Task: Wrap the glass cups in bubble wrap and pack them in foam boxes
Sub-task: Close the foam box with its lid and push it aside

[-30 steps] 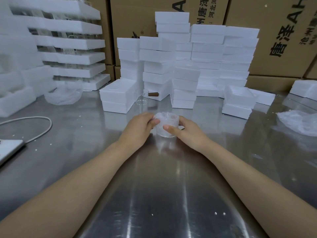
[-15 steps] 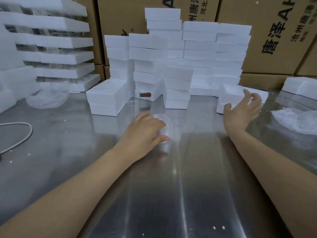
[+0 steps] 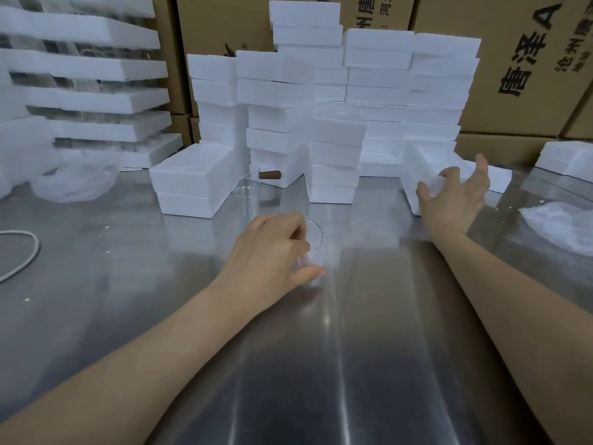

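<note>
My left hand point(image 3: 272, 248) is closed around a glass cup wrapped in bubble wrap point(image 3: 313, 248) that stands on the steel table point(image 3: 160, 284); the hand hides most of the cup. My right hand point(image 3: 452, 197) is spread open against the front of a white foam box point(image 3: 420, 165) at the right of the foam stacks, fingers touching it without a clear grip. A bare glass cup with a brown wooden handle point(image 3: 248, 187) stands behind my left hand, among the boxes.
Stacks of white foam boxes point(image 3: 321, 91) fill the back of the table, with cardboard cartons point(image 3: 526, 59) behind. Foam trays holding glass point(image 3: 86, 101) rise at the left. Bubble wrap heaps lie at the left point(image 3: 73, 184) and right point(image 3: 561, 226). A white cable point(image 3: 22, 258) loops at the left edge.
My right hand let go of the wrapped cup and reached out to the right, up to the foam box. My left hand kept hold of the cup. The view shifted a little.
</note>
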`<state>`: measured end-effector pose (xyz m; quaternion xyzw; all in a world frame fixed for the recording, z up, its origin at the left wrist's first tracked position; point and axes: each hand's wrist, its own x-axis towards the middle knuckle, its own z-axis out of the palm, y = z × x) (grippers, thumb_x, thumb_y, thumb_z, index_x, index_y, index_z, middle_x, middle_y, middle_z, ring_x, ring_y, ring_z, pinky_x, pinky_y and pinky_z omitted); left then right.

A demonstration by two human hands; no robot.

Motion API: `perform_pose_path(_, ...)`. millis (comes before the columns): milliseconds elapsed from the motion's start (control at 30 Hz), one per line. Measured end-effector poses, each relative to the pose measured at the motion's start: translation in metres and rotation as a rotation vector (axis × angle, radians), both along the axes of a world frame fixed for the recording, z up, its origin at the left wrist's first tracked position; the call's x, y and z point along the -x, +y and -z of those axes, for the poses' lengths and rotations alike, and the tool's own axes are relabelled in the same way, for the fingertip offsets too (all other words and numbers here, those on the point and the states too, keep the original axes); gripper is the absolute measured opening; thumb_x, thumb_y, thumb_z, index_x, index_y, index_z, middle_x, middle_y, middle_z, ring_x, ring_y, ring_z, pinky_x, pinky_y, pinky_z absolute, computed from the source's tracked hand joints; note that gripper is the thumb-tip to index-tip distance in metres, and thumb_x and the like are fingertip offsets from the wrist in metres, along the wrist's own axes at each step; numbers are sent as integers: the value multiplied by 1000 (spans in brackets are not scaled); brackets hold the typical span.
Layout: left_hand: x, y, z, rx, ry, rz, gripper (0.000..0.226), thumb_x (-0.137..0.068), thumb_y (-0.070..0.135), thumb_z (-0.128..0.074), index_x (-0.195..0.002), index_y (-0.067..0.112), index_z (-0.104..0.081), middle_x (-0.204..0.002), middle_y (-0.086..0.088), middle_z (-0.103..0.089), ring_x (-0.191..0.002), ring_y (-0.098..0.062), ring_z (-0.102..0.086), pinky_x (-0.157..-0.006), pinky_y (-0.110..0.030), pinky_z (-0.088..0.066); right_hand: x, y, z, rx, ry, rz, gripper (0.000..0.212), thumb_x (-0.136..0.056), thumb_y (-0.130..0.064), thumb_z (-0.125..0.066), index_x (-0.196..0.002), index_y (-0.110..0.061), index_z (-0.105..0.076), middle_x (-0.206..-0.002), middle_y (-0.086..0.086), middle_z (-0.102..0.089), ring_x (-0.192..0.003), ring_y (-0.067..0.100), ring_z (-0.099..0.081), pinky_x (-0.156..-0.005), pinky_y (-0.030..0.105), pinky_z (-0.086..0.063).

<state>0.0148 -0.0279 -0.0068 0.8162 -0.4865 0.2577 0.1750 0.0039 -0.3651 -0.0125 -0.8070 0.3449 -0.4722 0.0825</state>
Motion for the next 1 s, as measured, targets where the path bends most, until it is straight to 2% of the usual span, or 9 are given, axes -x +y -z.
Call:
perform_pose_path(200,-5,2,-7,-62,145,-173,42,-85,52,-60,-92,12,-70,-98,-2,-68,-119,-24,-49,-92,-32,-43,24,27,-3,-71,-364,23,42,-86,-39,-59,-109,-4,-57,-145,17,-29,-129,33,-34,-102,38,-31)
perform_pose_path(333,-9,3,-8,-100,167,-234,37,-87,52,-57,-92,16,-66,-104,-5,-68,-124,-22,-49,-90,-31,-43,44,66,-2,-176,-607,-132,40,-83,-27,-63,-106,4,-53,-138,23,-32,-123,32,-35,-104,25,-29)
perform_pose_path(433,-7,5,-6,-81,203,-270,35,-90,49,-56,-86,15,-59,-110,-6,-66,-129,-22,-45,-90,-32,-42,64,100,-1,-95,-611,-302,29,-82,-22,-66,-97,0,-52,-137,22,-30,-116,12,-28,-96,5,-23)
perform_pose_path(533,-1,15,-6,47,275,-280,32,-90,44,-59,-76,16,-52,-110,-6,-66,-135,-22,-40,-89,-30,-36,74,126,-5,-119,-458,-520,24,-81,-17,-72,-88,-13,-49,-144,13,-24,-128,15,-22,-106,26,-30)
perform_pose_path(667,-4,39,-24,337,-28,-292,32,-92,30,-62,-72,5,-60,-73,-9,-67,-86,-30,-65,-109,-30,-21,71,141,-10,-186,-33,-858,25,-78,-16,-76,-81,-24,-53,-155,-3,-8,-140,8,-9,-99,0,-11)
perform_pose_path(733,-8,50,-36,412,-152,-343,34,-95,29,-58,-72,4,-59,-68,-7,-63,-70,-28,-61,-114,-35,-19,70,142,-8,-271,154,-980,25,-77,-20,-78,-82,-30,-55,-156,-11,-2,-140,0,-8,-100,3,-11)
perform_pose_path(833,-7,56,-45,389,-227,-315,31,-93,24,-62,-72,2,-61,-66,-8,-63,-66,-28,-60,-113,-44,-27,72,142,-6,-388,482,-1098,27,-74,-34,-80,-87,-42,-57,-147,-21,-16,-136,-1,-25,-102,17,-23)
perform_pose_path(900,-2,52,-47,332,-255,-216,25,-88,20,-67,-71,2,-61,-65,-8,-63,-65,-29,-61,-109,-44,-31,71,145,-5,-421,584,-1160,48,-68,-39,-82,-103,-54,-54,-142,-22,-29,-129,-9,-34,-107,22,-30)
perform_pose_path(1000,10,41,-47,160,-217,-56,24,-83,21,-72,-69,6,-59,-64,-6,-63,-65,-28,-62,-108,-42,-31,69,151,-3,-555,586,-1252,99,-61,-31,-86,-129,-69,-26,-140,-24,-37,-129,-11,-38,-109,18,-34)
